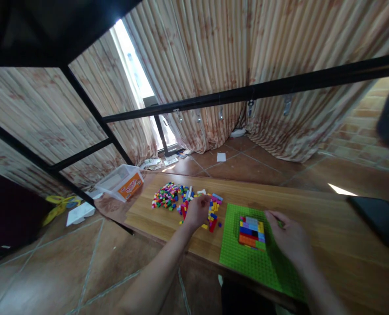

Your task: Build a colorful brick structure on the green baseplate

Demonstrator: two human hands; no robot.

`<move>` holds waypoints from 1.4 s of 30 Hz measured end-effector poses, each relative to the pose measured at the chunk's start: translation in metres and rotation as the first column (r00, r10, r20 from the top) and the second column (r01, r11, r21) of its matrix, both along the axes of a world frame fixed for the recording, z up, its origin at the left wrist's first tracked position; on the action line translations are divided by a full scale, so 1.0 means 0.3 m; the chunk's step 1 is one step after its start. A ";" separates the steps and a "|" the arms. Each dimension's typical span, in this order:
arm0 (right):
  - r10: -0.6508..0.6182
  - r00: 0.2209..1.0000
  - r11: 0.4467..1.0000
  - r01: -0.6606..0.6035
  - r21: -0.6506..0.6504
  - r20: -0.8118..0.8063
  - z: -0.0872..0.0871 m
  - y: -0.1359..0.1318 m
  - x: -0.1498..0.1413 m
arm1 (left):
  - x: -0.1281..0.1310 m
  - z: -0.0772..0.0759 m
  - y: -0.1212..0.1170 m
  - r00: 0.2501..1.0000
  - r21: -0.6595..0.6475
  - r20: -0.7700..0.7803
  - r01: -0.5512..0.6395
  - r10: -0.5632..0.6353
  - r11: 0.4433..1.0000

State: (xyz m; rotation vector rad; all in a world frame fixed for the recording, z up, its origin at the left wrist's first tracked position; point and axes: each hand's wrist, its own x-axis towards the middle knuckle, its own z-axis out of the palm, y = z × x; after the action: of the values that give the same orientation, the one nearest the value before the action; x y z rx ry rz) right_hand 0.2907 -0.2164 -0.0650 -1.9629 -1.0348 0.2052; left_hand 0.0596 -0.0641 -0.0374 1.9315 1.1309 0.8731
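My left hand [198, 211] is over the pile of loose toy building bricks [214, 206], its fingers curled together in a pinch. Whatever they may hold is hidden. A green studded baseplate [230, 249] lies right of the pile, bearing a rectangular block of joined multicoloured bricks [252, 232]. Over the right part of that plate hovers or rests my right hand [289, 236], just beside the brick block. Its thumb and fingers are bent toward each other, and I cannot make out anything between them.
Small mixed bricks [165, 195] form a heap farther left on the wooden table [175, 227]. A clear plastic box [115, 180] with an orange label stands at the left end. A dark flat object [378, 223] lies at the right. A black metal bar [214, 99] crosses behind.
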 end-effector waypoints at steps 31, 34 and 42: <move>0.061 0.988 0.983 -0.034 -0.180 0.143 -0.013 0.002 -0.014 | 0.077 0.026 -0.033 0.747 0.275 -0.665 0.270 -0.020 0.923; 0.044 0.989 0.985 -0.020 -0.173 0.139 -0.001 0.001 -0.018 | 0.073 0.028 -0.024 0.730 0.283 -0.683 0.280 -0.012 0.917; 0.010 0.989 0.997 0.000 -0.072 0.147 0.001 -0.004 -0.019 | 0.053 0.014 -0.019 0.936 0.220 -0.352 0.100 -0.016 0.970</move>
State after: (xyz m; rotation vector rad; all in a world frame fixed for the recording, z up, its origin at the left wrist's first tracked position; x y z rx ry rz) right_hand 0.2851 -0.2176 -0.0646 -2.0655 -1.1416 0.1021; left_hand 0.0755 -0.0698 -0.0332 2.3742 1.2047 0.6711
